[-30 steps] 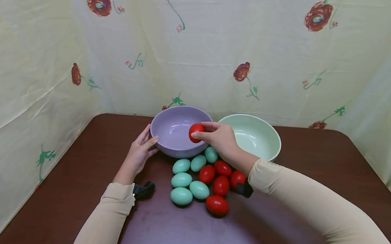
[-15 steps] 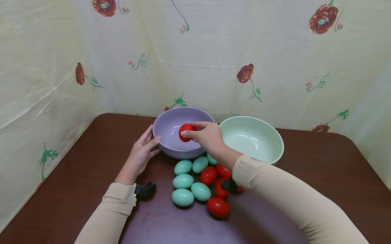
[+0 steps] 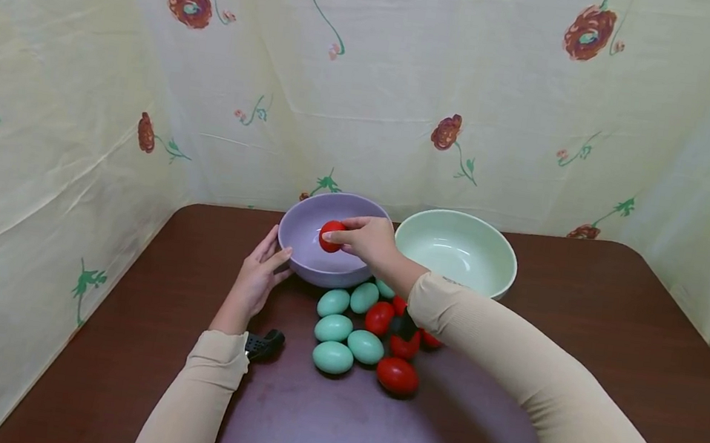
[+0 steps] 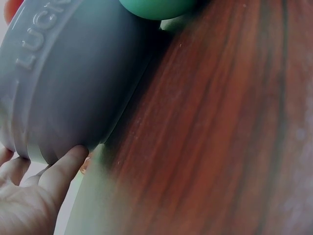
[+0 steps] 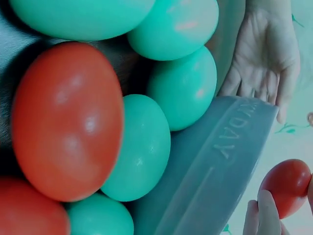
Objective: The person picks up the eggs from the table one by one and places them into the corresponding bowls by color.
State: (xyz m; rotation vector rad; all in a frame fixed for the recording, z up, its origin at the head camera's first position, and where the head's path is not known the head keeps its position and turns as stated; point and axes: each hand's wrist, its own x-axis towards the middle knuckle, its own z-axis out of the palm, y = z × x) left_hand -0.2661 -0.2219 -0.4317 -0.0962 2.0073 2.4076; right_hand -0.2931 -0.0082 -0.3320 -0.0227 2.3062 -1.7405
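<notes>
In the head view my right hand (image 3: 371,240) pinches a red egg (image 3: 330,236) between thumb and fingers. The egg is over the inside of the purple bowl (image 3: 330,277). My left hand (image 3: 255,277) touches that bowl's outer left side with spread, fairly straight fingers; the left wrist view shows fingers (image 4: 61,176) against its wall. In front of the bowl lie several green eggs (image 3: 333,358) and several red eggs (image 3: 398,376), some partly hidden by the right wrist and sleeve. The right wrist view shows the held egg at its lower right.
A pale green bowl (image 3: 491,263) stands right of the purple one, near the back of the dark brown table (image 3: 586,304). A flowered curtain (image 3: 353,131) hangs behind and along the sides. Each wrist wears a black device, the left one's (image 3: 264,345) lying above the table.
My right hand has carried the red egg leftward, further over the purple bowl. My left hand has kept its place at the bowl's side. The view has shifted slightly.
</notes>
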